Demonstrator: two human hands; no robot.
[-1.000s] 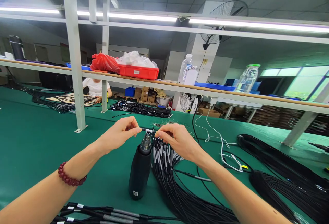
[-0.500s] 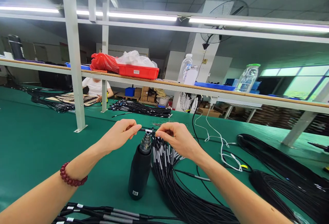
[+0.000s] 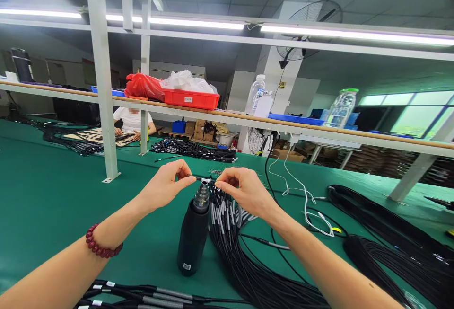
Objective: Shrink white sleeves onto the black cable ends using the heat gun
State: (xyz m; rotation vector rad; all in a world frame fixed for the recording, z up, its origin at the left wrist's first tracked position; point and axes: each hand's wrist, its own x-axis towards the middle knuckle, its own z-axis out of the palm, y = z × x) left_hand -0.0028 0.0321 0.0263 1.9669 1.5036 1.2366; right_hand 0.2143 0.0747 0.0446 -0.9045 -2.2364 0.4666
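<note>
My left hand [image 3: 166, 187] and my right hand [image 3: 244, 189] are both pinched on one thin black cable [image 3: 205, 179] with a white sleeve. They hold it level just above the metal nozzle of a black heat gun [image 3: 193, 233] that stands upright on the green table [image 3: 46, 195]. Right of the gun lies a thick bundle of black cables [image 3: 244, 261] with grey sleeved ends. A red bead bracelet [image 3: 101, 247] is on my left wrist.
More sleeved cables [image 3: 142, 295] lie at the near edge. Black cable coils [image 3: 390, 242] and a white cord [image 3: 305, 205] sit to the right. A white post [image 3: 104, 110] stands left. A shelf rail carries a red bin [image 3: 191, 97] and bottles. A seated person [image 3: 131, 120] works behind.
Both hands have risen very slightly and stay pinched on the cable over the nozzle. Otherwise nothing has moved.
</note>
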